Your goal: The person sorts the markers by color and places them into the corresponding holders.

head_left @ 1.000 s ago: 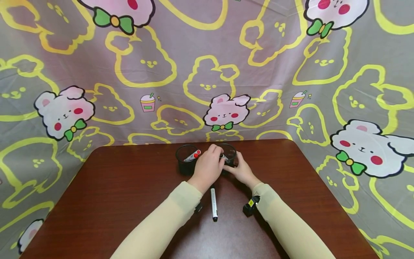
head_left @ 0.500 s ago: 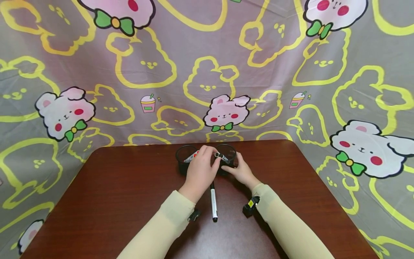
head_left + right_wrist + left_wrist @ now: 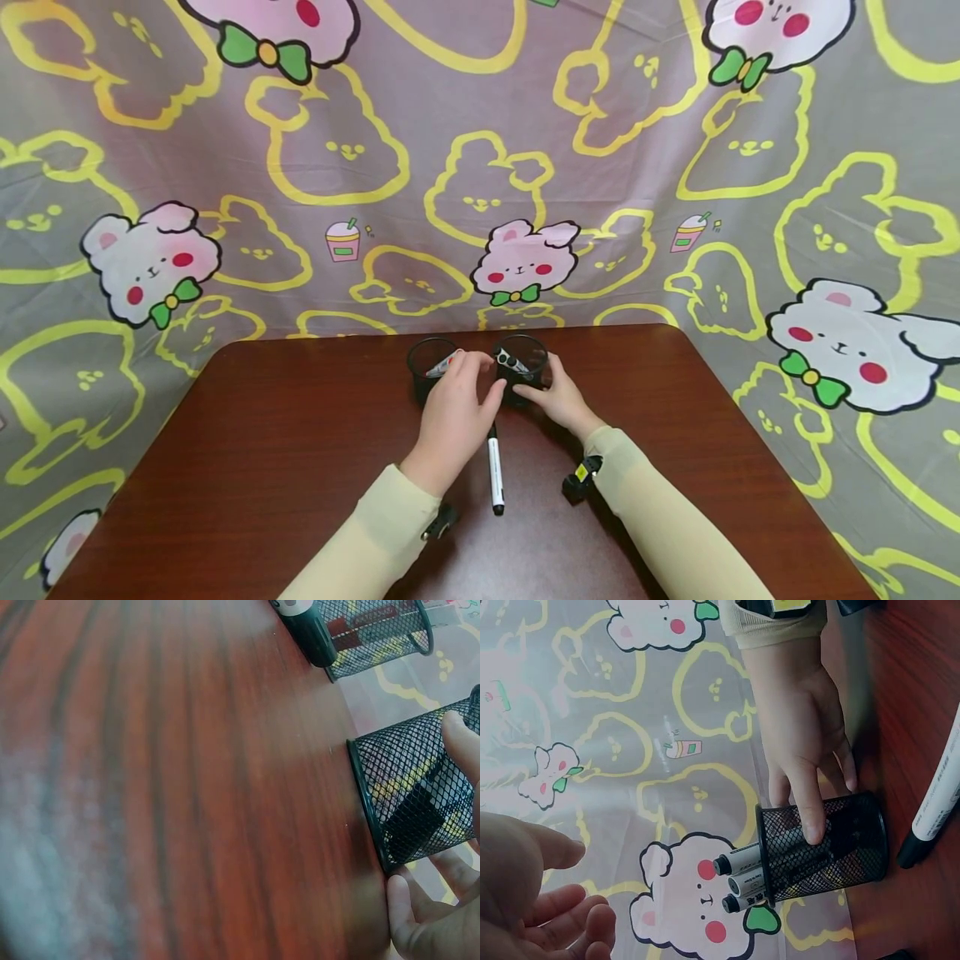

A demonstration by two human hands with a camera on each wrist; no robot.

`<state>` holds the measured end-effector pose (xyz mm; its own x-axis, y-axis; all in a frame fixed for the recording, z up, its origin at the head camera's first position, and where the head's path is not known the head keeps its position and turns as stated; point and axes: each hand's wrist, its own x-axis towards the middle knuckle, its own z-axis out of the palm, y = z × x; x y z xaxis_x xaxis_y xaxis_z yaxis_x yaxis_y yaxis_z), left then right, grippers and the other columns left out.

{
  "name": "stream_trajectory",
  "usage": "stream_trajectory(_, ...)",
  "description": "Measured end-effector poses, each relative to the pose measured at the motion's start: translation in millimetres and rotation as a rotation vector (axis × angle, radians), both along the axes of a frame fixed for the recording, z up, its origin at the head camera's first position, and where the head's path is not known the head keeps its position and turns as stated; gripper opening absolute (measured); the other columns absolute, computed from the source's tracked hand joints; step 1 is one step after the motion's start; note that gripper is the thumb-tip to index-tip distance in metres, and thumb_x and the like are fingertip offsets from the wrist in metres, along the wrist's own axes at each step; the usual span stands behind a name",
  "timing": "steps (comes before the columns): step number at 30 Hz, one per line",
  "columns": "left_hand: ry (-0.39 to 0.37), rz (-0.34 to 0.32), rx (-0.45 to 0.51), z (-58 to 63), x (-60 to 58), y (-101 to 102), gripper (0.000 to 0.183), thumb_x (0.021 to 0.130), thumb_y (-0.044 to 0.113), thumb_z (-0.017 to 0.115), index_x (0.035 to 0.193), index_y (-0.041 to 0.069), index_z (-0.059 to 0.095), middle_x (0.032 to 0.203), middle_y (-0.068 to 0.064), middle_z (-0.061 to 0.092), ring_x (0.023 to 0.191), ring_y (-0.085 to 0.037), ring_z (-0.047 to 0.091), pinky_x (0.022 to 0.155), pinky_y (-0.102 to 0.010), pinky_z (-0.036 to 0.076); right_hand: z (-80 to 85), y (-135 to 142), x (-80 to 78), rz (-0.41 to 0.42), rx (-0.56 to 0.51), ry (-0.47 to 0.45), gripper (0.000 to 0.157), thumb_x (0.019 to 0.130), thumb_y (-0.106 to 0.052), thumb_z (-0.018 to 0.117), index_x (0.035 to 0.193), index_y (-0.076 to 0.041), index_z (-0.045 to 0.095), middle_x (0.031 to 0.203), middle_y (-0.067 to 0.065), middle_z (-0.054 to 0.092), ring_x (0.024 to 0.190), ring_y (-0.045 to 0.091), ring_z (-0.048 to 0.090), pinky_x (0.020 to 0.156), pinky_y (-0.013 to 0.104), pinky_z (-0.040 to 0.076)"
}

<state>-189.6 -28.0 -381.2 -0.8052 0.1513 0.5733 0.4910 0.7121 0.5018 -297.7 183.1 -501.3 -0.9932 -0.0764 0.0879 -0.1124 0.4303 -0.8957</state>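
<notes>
My right hand (image 3: 564, 402) grips a black mesh pen cup (image 3: 795, 874) at the back of the table, thumb on the near side and fingers round the far side. Black-capped whiteboard markers (image 3: 744, 883) stick out of its mouth, leaning toward the left. My left hand (image 3: 452, 417) hovers in front of the second mesh cup (image 3: 422, 388), hiding part of it; thumb and fingers are spread and hold nothing, as the left wrist view (image 3: 547, 892) also shows. Markers with red ends sit in that left cup. A white marker with black ends (image 3: 496, 468) lies on the table between my forearms.
The brown wooden table (image 3: 315, 467) ends just behind the cups. A patterned cloth (image 3: 480, 100) with rabbit drawings hangs behind and on both sides. Dark devices (image 3: 581, 479) are strapped to both wrists.
My left hand has let go of a black-capped marker at the right cup and drawn back left and toward me, fingers opening. The right hand stays on the cup.
</notes>
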Motion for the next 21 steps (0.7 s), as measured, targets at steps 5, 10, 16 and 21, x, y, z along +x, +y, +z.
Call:
stream_trajectory(5,-0.001,0.014,0.010,-2.5,4.5,-3,0.035,0.092,0.021,0.079,0.120,0.007,0.064,0.115,-0.010,0.066,0.102,-0.024,0.070,0.085,-0.040,0.060,0.8,0,0.2,-0.003,-0.001,-0.003,0.081,0.088,-0.031,0.084,0.152,-0.018,0.036,0.141,0.018,0.058,0.135,0.037,0.056,0.111,0.055,0.045)
stream_trajectory(10,-0.007,0.020,0.014,-2.8,9.5,-4,0.035,0.092,0.021,0.079,0.120,0.007,0.064,0.114,-0.009,0.065,0.099,-0.024,0.070,0.084,-0.040,0.060,1.4,0,0.9,-0.004,0.009,-0.004,0.081,0.089,-0.032,0.083,0.152,-0.018,0.035,0.142,0.018,0.058,0.135,0.038,0.056,0.110,0.056,0.045)
stream_trajectory(16,-0.046,0.017,0.014,-3.5,15.3,-5,0.035,0.092,0.021,0.079,0.120,0.007,0.063,0.114,-0.009,0.065,0.099,-0.026,0.071,0.083,-0.040,0.060,0.6,0,0.6,-0.003,0.008,-0.004,0.081,0.089,-0.032,0.083,0.152,-0.017,0.035,0.142,0.019,0.058,0.135,0.038,0.055,0.111,0.056,0.045)
stream_trajectory(21,-0.061,0.017,0.005,-6.0,18.3,-5,0.034,0.092,0.021,0.079,0.120,0.007,0.064,0.112,-0.009,0.065,0.097,-0.027,0.071,0.082,-0.039,0.060,1.0,1,0.9,-0.003,0.006,-0.003,0.081,0.089,-0.033,0.083,0.153,-0.018,0.035,0.143,0.019,0.057,0.136,0.040,0.054,0.110,0.057,0.045)
